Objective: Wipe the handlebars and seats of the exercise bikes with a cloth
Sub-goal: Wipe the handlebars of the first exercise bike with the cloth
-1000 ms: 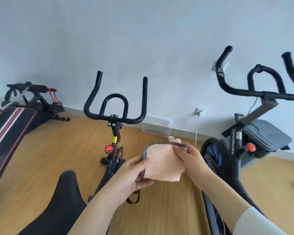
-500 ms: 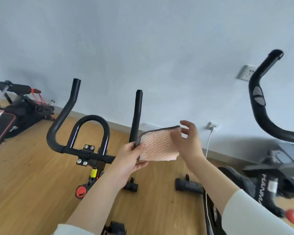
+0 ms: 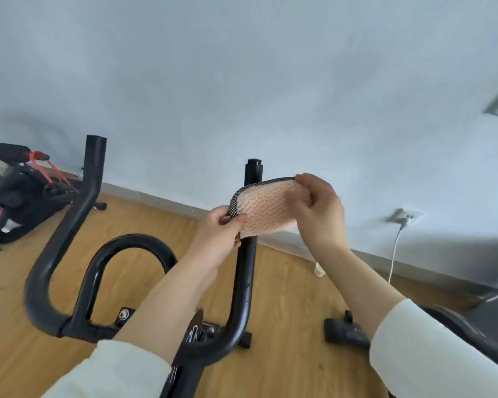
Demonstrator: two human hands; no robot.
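A pink textured cloth (image 3: 263,209) with a black-and-white dotted edge is stretched between both hands. My left hand (image 3: 217,234) pinches its left edge. My right hand (image 3: 319,211) grips its right side with curled fingers. The cloth hangs in front of the right upright bar (image 3: 246,271) of the black handlebars (image 3: 66,254) of the exercise bike right below me. The bar's top end pokes out above the cloth. The bike's seat is out of view.
A second bike's dark frame (image 3: 454,331) sits at the lower right, with its floor foot (image 3: 344,331) nearby. A wall socket with a white cable (image 3: 397,239) is on the right. A black bench with red straps (image 3: 26,185) lies at the far left on the wooden floor.
The view has closed in on the left bike's handlebars. Both hands raised the cloth to the right upright bar, and my right hand went from spread fingers to gripping the cloth.
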